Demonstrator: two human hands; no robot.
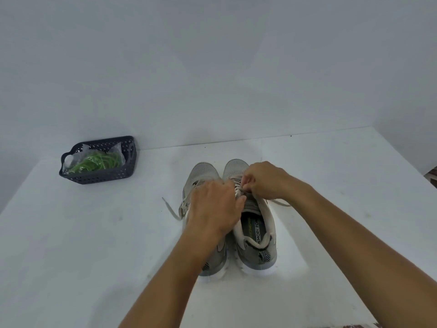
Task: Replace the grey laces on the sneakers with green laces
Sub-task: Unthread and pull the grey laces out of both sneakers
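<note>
While the sneakers [236, 209] stand mid-table, both hands work the right one's grey lace [238, 189]: right hand [262, 179] pinches it, left hand [212, 207] steadies. Soft, limp cord; best gripped near an eyelet.

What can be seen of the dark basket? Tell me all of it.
The dark basket is a small rectangular tub, seemingly plastic, with perforated walls and a handle cut-out at each short end. It stands upright on the white table, far left, near the wall and well apart from the sneakers. Inside lies a clear plastic bag holding coiled green laces; the bag rises just above the rim. Neither hand touches it.
</note>
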